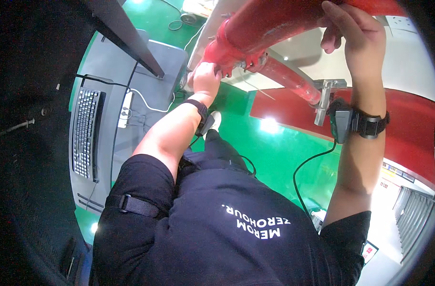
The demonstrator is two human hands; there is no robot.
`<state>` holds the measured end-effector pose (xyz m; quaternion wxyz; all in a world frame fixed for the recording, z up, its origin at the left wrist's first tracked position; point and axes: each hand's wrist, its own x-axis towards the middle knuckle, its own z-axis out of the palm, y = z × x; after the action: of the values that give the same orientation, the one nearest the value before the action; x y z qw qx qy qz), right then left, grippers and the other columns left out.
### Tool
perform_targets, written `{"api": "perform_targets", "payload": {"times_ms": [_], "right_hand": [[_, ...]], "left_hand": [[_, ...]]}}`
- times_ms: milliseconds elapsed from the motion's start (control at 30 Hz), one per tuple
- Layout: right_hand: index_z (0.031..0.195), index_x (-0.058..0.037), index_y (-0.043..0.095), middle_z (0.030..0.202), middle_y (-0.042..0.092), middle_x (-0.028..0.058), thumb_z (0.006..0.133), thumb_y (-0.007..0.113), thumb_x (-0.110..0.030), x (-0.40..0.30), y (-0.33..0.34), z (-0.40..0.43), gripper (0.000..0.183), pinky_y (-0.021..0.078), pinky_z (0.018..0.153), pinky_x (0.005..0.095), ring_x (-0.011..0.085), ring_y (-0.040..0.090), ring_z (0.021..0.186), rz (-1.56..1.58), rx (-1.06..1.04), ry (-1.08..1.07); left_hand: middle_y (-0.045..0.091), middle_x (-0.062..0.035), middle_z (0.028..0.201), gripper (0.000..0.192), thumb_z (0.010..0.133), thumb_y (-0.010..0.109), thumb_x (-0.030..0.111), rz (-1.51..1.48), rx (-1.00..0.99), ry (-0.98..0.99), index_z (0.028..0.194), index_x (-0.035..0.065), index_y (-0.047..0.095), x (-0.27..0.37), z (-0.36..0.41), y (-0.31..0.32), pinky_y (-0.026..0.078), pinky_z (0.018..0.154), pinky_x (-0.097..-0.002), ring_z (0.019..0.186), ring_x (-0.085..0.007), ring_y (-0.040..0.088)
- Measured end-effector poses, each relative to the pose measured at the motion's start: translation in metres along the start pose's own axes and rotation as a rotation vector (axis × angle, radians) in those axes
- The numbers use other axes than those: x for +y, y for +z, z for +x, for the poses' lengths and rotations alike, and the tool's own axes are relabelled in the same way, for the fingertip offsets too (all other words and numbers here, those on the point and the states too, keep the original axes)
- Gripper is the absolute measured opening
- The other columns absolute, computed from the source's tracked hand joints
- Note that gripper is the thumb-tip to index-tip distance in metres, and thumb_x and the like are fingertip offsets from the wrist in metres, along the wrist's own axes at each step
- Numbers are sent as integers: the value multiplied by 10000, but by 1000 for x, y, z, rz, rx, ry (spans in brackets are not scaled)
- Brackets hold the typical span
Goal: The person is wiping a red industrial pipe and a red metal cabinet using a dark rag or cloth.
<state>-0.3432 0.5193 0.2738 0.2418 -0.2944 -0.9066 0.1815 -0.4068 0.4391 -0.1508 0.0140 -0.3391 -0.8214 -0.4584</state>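
My left hand (206, 79) is curled against the lower end of a red pipe fitting (217, 50), where bolts and nuts stick out. Its fingertips are partly hidden, so I cannot tell what it grips. A thick red pipe (274, 26) runs from that fitting to the upper right. At the pipe's underside is my right hand (351, 30), raised, with loosely bent fingers apart and nothing visible in them. A thinner red pipe (289, 78) branches down to a metal bracket (324, 102). Both wrists wear black straps with small dark devices.
On the left, a grey desk (108, 103) holds a black keyboard (86, 134) and a white power strip (125, 111) with cables. A dark metal post (128, 39) crosses above it. Black cable (296, 171) hangs from my right wrist device. The floor (274, 153) is green.
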Motion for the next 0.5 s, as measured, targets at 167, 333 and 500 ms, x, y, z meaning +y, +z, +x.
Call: {"api": "perform_targets", "payload": {"times_ms": [167, 333, 500], "right_hand": [[757, -14, 716, 579, 630, 87, 934, 674, -178, 4, 3, 4, 245, 453, 531, 282, 169, 590, 521, 25, -12, -2], [761, -15, 718, 584, 635, 88, 933, 676, -179, 5, 0, 4, 241, 459, 538, 282, 172, 597, 528, 28, -11, 1], [766, -16, 720, 590, 640, 90, 931, 679, -181, 3, 0, 5, 237, 465, 545, 283, 176, 603, 536, 42, -23, -4]], "left_hand": [[651, -111, 928, 174, 840, 724, 240, 60, 33, 114, 911, 88, 677, 3, -13, 10, 523, 804, -435, 895, -342, 637], [625, -117, 897, 140, 842, 704, 199, 121, -152, 203, 874, 80, 639, -4, -3, 6, 536, 778, -431, 876, -328, 632], [647, -127, 914, 140, 808, 703, 181, 82, -284, 263, 876, 66, 664, -14, 11, -7, 543, 796, -442, 896, -336, 640]]}}
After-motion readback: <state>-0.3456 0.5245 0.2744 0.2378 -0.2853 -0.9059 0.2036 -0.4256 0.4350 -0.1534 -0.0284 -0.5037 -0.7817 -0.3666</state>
